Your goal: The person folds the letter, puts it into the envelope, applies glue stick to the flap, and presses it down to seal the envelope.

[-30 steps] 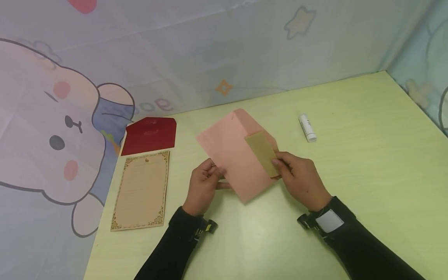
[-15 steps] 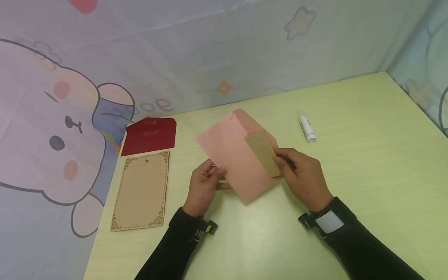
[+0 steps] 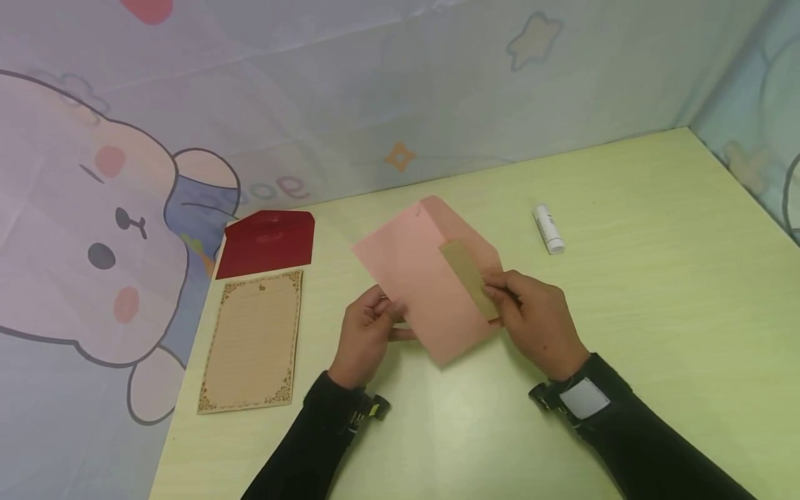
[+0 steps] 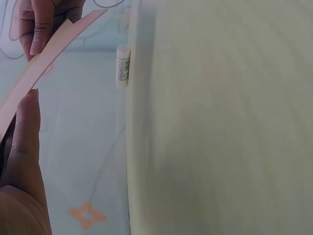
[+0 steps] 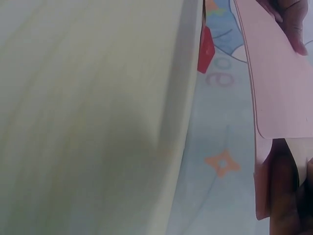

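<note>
My left hand (image 3: 362,340) pinches the left edge of a pink envelope (image 3: 412,278), thumb on top and fingers beneath. The envelope is held at a slant over the table, its flap opened out to the upper right. A strip of folded tan paper (image 3: 467,278) sticks out of its opening, the rest hidden inside. My right hand (image 3: 542,323) pinches the outer edge of this paper between thumb and fingers, close to the envelope flap. In the left wrist view, the envelope (image 4: 41,63) appears nearly edge-on between both hands.
A red envelope (image 3: 269,243) lies at the table's back left corner. Below it lies tan letter paper (image 3: 253,340) with an ornate border. A white glue stick (image 3: 548,229) lies at the back right. A printed cloth (image 3: 350,83) hangs behind the pale table (image 3: 656,278).
The right hand has moved slightly left, and the folded paper has slid deeper into the pink envelope, showing a narrower strip. The left hand has barely moved.
</note>
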The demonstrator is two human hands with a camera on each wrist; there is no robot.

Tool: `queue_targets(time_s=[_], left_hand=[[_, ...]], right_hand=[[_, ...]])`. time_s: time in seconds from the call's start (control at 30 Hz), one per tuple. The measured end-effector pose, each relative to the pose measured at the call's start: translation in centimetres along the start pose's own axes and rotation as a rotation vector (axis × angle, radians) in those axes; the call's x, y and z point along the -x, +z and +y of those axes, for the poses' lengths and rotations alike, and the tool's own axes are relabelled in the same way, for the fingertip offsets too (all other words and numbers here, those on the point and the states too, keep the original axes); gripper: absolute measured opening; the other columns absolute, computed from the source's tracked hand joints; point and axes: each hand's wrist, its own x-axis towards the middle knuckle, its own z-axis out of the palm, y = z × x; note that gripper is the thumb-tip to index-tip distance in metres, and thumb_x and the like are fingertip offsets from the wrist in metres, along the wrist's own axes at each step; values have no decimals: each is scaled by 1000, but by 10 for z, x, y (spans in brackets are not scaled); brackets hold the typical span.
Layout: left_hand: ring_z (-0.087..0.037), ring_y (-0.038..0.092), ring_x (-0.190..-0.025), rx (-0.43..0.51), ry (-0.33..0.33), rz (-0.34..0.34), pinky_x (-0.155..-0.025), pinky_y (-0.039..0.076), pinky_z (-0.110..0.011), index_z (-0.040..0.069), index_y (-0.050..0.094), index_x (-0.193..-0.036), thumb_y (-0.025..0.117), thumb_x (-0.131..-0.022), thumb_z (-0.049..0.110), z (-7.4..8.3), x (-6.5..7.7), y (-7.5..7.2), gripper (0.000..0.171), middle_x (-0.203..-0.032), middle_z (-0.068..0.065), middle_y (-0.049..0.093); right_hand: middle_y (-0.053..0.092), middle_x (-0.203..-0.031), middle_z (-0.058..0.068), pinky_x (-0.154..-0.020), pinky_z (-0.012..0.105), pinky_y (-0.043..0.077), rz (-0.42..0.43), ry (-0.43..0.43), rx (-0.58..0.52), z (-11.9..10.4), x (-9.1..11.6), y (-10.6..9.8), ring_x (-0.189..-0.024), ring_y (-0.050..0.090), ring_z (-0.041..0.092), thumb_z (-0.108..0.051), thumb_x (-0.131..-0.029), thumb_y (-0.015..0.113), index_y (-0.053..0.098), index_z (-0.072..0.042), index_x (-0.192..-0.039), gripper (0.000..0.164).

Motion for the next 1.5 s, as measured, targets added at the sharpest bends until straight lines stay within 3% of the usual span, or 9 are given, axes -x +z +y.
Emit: queue_targets(time_s=[0.17, 0.4, 0.57, 0.83, 1.03, 1.2, 1.33, 1.5], left_hand=[[-13, 85, -101, 9, 2, -4, -82, 74, -41, -4, 66, -149, 63, -112, -5, 0, 0, 2, 37, -122, -12, 86], [-13, 85, -101, 17, -1, 1, -83, 74, -42, -5, 66, -147, 63, -111, -6, 0, 2, 3, 36, -124, -18, 85], [-13, 85, -101, 17, 0, -1, -83, 74, -42, -5, 65, -148, 63, -111, -7, 0, 2, 3, 37, -124, -18, 85], [-13, 85, -101, 9, 8, -20, -83, 74, -41, -4, 64, -150, 63, -112, -6, 1, 3, 5, 39, -127, -25, 82], [-13, 85, -103, 11, -2, -33, -84, 74, -42, -3, 64, -152, 62, -112, -7, 0, 3, 6, 41, -133, -33, 78], [-12, 85, -103, 14, 0, -41, -84, 74, -42, -4, 63, -151, 61, -112, -8, 0, 4, 8, 40, -135, -36, 75], [-11, 84, -103, 16, -1, -41, -84, 74, -42, -4, 63, -152, 61, -111, -8, 1, 6, 10, 41, -137, -39, 73], [-10, 84, -102, 18, -9, -33, -84, 74, -42, -3, 63, -153, 61, -111, -8, 2, 7, 11, 42, -136, -39, 73]], right_hand=[[87, -109, 19, -63, 12, 59, -2, 3, -10, -2, 0, 2, -62, 77, 11, 4, -102, 80, 81, 1, -116, 14], [86, -98, 10, -69, 6, 56, 18, -20, 18, -2, 0, 2, -65, 75, 8, 0, -99, 85, 83, -3, -119, 19], [87, -106, 13, -70, 6, 58, 43, -44, 1, -1, -1, 2, -70, 79, 15, 2, -99, 85, 84, -2, -123, 24], [88, -112, 15, -64, 8, 57, 63, -61, -9, 0, 0, 4, -65, 71, 3, 9, -97, 83, 86, -2, -121, 26], [86, -122, 18, -64, 8, 53, 31, -23, -2, -3, 1, 5, -64, 66, 4, 8, -100, 79, 85, -2, -127, 29], [86, -126, 16, -80, -1, 50, 10, -3, 23, -4, 2, 7, -95, 82, 22, 5, -101, 80, 85, -3, -129, 29], [86, -128, 15, -95, -6, 45, -8, 17, 6, -4, 2, 7, -122, 82, 36, 6, -102, 79, 85, -5, -130, 30], [86, -128, 14, -99, -6, 44, -17, 29, -8, -4, 2, 7, -125, 81, 34, 6, -102, 79, 85, -6, -131, 32]])
